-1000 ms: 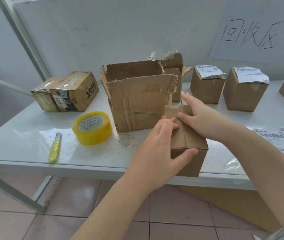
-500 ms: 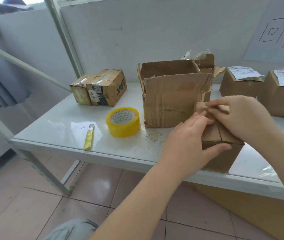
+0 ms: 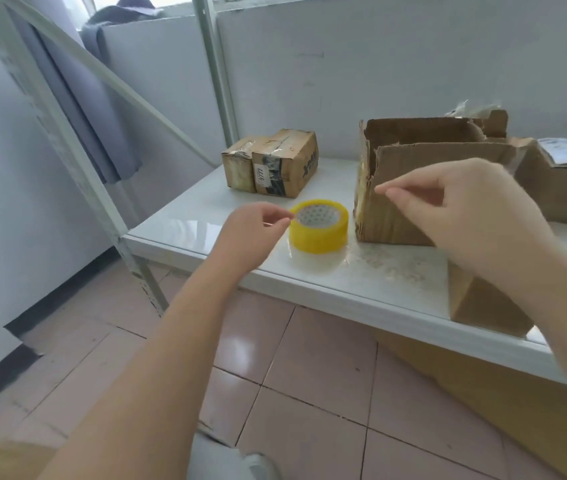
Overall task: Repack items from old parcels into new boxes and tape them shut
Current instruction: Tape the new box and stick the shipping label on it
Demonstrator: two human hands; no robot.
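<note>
A yellow tape roll (image 3: 320,227) lies flat on the white table (image 3: 206,216). My left hand (image 3: 252,235) is just left of it, with curled fingertips at the roll's left rim; whether they grip it is unclear. My right hand (image 3: 465,209) hovers in front of a big torn open box (image 3: 410,161), fingers loosely curled and holding nothing. The small brown box (image 3: 483,306) stands at the table's front edge, partly hidden under my right forearm.
Two old taped parcels (image 3: 271,164) sit side by side at the back left. A labelled box (image 3: 559,181) stands to the right of the torn box. A metal frame post (image 3: 116,216) and a diagonal bar stand left of the table. The floor below is tiled.
Both hands have left the small box and moved left. My left hand has reached the tape roll. The view has swung left, and the yellow knife is no longer visible.
</note>
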